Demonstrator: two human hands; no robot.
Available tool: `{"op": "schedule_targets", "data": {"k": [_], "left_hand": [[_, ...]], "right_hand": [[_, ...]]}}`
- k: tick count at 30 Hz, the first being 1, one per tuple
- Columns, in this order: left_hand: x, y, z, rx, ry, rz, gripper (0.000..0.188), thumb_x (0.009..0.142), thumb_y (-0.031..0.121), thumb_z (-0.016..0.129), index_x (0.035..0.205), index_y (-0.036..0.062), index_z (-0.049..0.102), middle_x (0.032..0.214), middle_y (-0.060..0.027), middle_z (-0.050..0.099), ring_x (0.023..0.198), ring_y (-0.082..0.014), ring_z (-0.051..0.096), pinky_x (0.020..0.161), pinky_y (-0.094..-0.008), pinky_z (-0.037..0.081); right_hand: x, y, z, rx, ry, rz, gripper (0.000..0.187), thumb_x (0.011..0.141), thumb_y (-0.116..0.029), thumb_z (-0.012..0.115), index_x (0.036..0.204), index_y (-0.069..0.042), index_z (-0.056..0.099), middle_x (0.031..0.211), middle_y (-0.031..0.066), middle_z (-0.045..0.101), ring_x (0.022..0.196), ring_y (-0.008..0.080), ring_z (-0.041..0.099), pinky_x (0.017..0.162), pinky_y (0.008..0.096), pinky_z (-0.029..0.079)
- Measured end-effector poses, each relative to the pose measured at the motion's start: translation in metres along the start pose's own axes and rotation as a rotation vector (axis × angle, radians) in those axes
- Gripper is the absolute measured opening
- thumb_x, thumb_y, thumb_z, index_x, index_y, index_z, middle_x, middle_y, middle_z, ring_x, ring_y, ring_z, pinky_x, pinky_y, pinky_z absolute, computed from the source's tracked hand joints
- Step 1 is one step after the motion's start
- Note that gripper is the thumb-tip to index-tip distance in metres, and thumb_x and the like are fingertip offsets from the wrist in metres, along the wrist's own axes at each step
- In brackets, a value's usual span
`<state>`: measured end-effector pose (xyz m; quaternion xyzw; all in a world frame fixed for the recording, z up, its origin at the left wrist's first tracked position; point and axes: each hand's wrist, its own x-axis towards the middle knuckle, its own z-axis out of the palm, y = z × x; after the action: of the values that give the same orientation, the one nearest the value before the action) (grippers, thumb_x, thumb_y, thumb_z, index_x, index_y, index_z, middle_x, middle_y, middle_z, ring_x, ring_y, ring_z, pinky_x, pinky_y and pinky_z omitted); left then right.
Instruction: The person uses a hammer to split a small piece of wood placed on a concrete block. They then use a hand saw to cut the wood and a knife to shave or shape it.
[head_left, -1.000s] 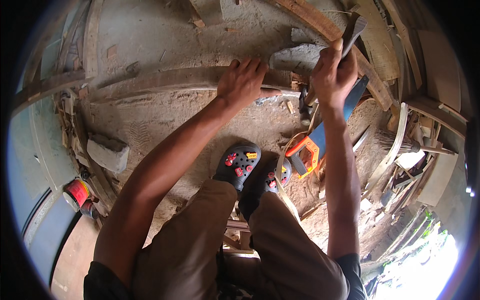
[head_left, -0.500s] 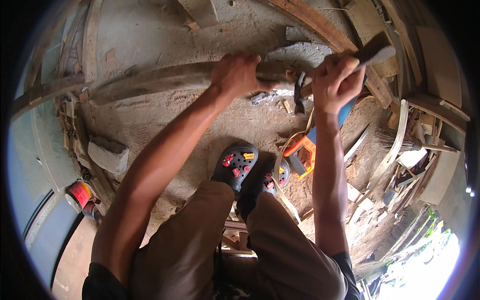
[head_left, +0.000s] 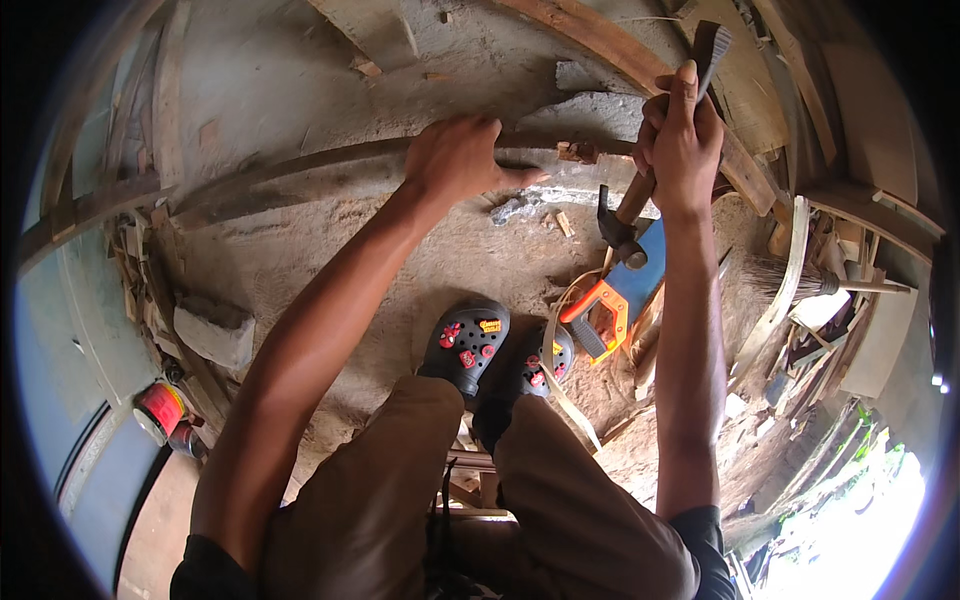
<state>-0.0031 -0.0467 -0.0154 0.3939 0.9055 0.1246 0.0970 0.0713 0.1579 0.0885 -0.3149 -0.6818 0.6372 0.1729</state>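
- Holding a hammer [head_left: 634,198] by its handle in the right hand [head_left: 686,145], with fingers wrapped around it.
- Pointing the hammer's head near an orange-handled saw [head_left: 640,275] on the floor [head_left: 470,255].
- Laying the left hand [head_left: 455,160] over a long wooden beam [head_left: 320,175], with thumb spread; unable to tell how far the fingers curl.

Wide fisheye view from the head, facing steeply down, knees [head_left: 432,402] near, floor [head_left: 290,245] farther off

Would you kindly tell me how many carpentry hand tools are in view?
2: the claw hammer in the right hand, and the orange-handled handsaw near the right clog, partly behind the right forearm. Others may be hidden.
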Motion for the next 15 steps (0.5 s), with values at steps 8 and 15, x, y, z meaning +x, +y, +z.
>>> {"op": "schedule_targets", "data": {"k": [8,15], "left_hand": [[-0.024,0.008,0.011,0.044,0.312,0.093,0.082,0.069,0.081,0.068,0.095,0.003,0.064,0.097,-0.0117,0.067,0.089,-0.0267,0.069,0.073,-0.0405,0.059],[-0.043,0.019,0.017,0.087,0.229,0.084,0.08,0.07,0.074,0.073,0.106,0.0043,0.062,0.106,-0.0119,0.062,0.102,-0.0273,0.061,0.085,-0.0416,0.05]], "right_hand": [[0.028,0.027,0.018,-0.221,-0.058,-0.064,0.051,0.103,-0.05,0.052,0.092,-0.001,0.057,0.06,0.0003,0.047,0.043,0.009,0.045,0.037,0.0281,0.036],[0.028,0.07,0.031,-0.547,-0.03,-0.211,0.055,0.101,-0.05,0.054,0.078,0.0,0.056,0.063,0.0119,0.056,0.06,0.0252,0.058,0.053,0.0372,0.044]]}}
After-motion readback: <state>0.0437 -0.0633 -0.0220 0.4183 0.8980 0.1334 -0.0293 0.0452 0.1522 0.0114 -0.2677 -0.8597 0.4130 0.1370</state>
